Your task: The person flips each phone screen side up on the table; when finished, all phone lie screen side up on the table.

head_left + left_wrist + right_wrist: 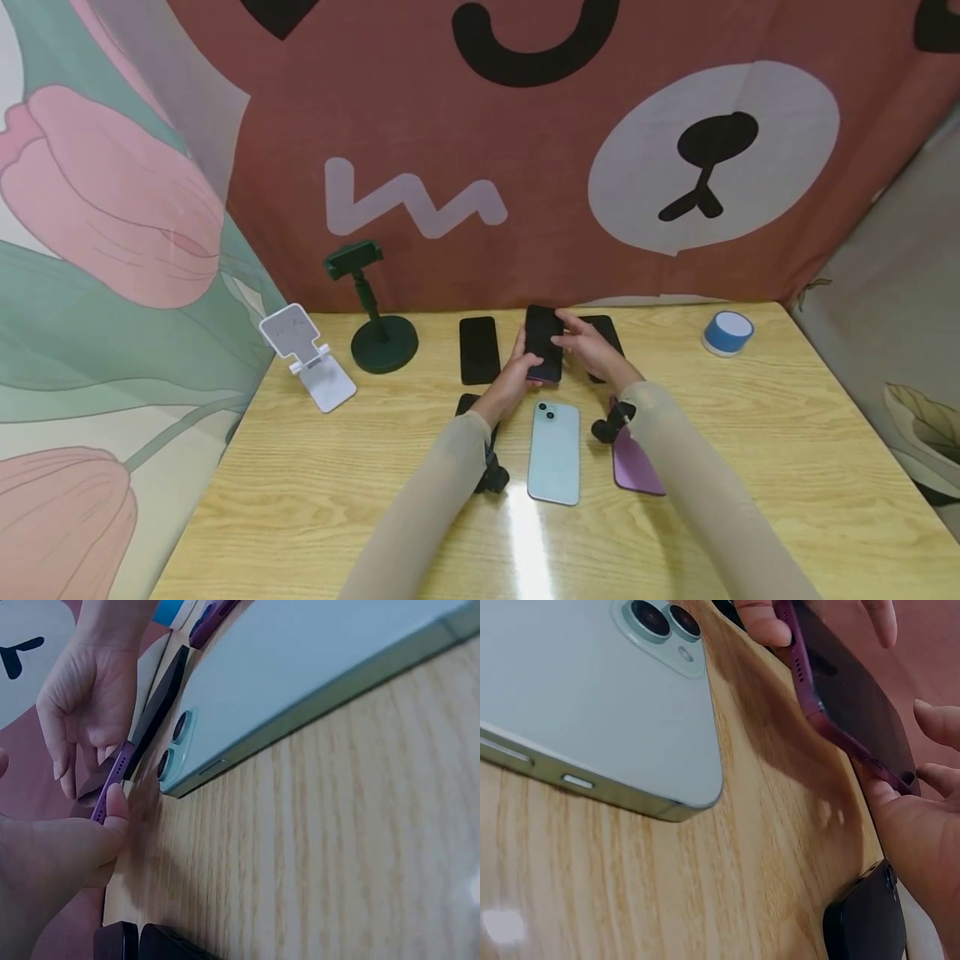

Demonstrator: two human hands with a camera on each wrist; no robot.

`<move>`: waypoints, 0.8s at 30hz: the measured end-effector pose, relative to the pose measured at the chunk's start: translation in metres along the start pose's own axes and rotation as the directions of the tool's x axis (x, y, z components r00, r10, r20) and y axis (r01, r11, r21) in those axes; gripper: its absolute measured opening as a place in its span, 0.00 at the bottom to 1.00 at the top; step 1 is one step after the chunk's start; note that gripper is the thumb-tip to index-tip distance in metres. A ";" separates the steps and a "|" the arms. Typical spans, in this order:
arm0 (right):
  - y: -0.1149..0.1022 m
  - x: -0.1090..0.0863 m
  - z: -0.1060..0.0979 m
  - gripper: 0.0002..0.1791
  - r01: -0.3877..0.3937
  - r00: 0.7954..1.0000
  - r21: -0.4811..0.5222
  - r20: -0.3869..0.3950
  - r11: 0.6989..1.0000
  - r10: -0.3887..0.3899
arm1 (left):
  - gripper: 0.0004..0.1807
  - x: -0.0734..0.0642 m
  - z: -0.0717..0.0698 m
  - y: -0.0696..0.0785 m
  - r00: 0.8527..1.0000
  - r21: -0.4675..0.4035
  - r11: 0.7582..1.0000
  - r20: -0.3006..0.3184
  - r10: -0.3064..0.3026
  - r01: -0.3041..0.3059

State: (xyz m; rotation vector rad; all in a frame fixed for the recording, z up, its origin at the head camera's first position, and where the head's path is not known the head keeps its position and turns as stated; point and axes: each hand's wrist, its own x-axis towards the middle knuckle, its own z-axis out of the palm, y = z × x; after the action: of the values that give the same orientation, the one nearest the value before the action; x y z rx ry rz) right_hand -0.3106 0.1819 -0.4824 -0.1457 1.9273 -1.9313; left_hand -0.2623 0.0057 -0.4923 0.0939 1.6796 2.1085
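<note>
A smartphone (543, 343) with a dark screen and purple edge is held up off the table, screen facing up. My left hand (513, 381) grips its lower left part, the thumb over the front edge. At its right side, my right hand (597, 350) has fingers on the edge, one of them under the phone in the right wrist view. The purple rim (810, 705) shows small speaker holes. Just below the hands a pale blue phone (554, 454) lies with its two lenses up. Another dark phone (603, 333) lies partly hidden behind the right hand.
A black phone (478, 351) lies to the left, and another is mostly under the left forearm. A purple phone (636, 462) lies partly beneath the right forearm. A dark green stand (384, 343), a white folding stand (327, 382) and a blue-and-white roll (727, 333) stand farther out.
</note>
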 end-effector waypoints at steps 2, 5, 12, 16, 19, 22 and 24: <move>-0.004 -0.003 0.002 0.39 0.004 1.000 -0.002 0.013 1.000 -0.004 | 0.44 0.001 0.000 0.000 1.000 0.039 0.999 -0.012 -0.010 0.010; -0.005 -0.004 0.003 0.39 0.003 1.000 0.009 0.015 1.000 -0.003 | 0.44 0.003 -0.001 -0.001 1.000 0.075 0.997 -0.022 -0.021 0.022; 0.017 0.012 -0.004 0.39 0.002 1.000 0.044 -0.014 0.999 -0.001 | 0.43 0.005 -0.001 -0.003 0.999 0.078 0.996 -0.014 -0.042 0.043; 0.020 0.013 -0.005 0.39 -0.007 1.000 0.039 -0.028 0.999 0.008 | 0.42 0.005 -0.001 -0.004 0.999 0.108 0.993 -0.015 -0.044 0.045; 0.020 0.014 -0.004 0.39 -0.008 0.999 0.034 -0.032 0.999 0.009 | 0.43 0.003 -0.001 -0.004 0.999 0.143 0.989 -0.009 -0.044 0.045; 0.020 0.014 -0.004 0.40 -0.011 1.000 0.026 -0.027 1.000 0.012 | 0.43 0.002 -0.002 -0.004 0.999 0.168 0.985 0.003 -0.043 0.042; 0.020 0.014 -0.004 0.41 -0.017 1.000 0.012 -0.024 1.000 0.017 | 0.42 0.002 -0.002 -0.005 0.999 0.172 0.984 0.010 -0.045 0.043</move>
State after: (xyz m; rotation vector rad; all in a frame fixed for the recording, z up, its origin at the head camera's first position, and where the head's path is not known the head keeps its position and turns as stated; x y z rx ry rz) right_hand -0.3206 0.1819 -0.5053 -0.1024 1.9256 -1.9417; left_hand -0.2637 0.0054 -0.4977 0.1220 1.8359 1.9235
